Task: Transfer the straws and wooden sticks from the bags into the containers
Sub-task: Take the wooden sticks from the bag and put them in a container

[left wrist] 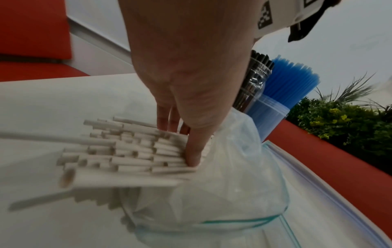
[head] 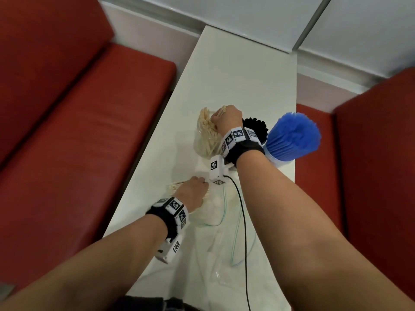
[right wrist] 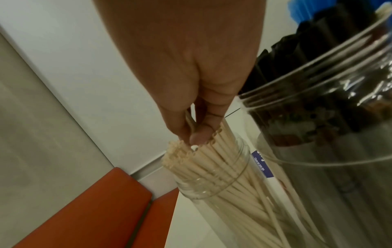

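Note:
My right hand (head: 221, 113) pinches a few cream straws (head: 223, 110) over a clear jar (head: 205, 145) packed with more of them. In the right wrist view the fingertips (right wrist: 198, 136) sit at the straw tops in that jar (right wrist: 212, 188). Nearer me, my left hand (head: 197, 184) grips a bundle of cream straws (left wrist: 127, 151) poking out of a clear zip bag (left wrist: 229, 188) that lies on the white table (head: 235, 75). The thumb (left wrist: 193, 156) presses on the bundle at the bag's mouth.
A clear jar of black straws (head: 256, 127) and a container of blue straws (head: 292, 135) stand right of the cream jar, close to my right wrist. Another flat zip bag (head: 226, 254) and a black cable (head: 243, 221) lie near me. Red benches (head: 78, 131) flank the narrow table.

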A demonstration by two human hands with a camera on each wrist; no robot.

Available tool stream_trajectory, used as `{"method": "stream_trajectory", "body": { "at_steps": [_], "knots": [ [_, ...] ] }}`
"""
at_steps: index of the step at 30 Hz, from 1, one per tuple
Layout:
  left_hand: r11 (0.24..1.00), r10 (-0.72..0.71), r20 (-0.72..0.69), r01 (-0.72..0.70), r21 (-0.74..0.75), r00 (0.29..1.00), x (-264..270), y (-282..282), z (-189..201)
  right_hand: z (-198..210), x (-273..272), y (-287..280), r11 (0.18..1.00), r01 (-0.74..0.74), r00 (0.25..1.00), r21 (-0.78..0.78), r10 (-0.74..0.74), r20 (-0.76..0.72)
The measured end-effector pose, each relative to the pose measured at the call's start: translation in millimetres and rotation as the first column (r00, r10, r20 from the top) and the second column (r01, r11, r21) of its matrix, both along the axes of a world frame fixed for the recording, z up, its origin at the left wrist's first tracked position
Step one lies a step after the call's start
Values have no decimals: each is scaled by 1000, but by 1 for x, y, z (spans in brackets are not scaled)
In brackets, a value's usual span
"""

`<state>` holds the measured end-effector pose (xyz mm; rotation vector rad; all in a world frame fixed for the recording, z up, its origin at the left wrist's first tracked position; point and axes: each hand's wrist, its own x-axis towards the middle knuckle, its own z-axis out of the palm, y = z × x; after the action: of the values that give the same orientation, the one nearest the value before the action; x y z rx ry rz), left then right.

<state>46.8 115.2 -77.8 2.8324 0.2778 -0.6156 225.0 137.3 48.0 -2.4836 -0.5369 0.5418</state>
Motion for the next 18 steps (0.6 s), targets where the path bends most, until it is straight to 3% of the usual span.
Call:
{"method": "stream_trajectory", "body": {
  "at_steps": [11, 18],
  "knots": [
    [994, 90, -54, -86, 72, 994, 7, -3, 12, 7, -9, -21, 974, -7, 998, 226, 23, -65],
    [986, 139, -75, -132, 98, 987, -1, -10, 34, 20, -49, -61, 915, 9, 992, 402, -57, 108]
  ]
}}
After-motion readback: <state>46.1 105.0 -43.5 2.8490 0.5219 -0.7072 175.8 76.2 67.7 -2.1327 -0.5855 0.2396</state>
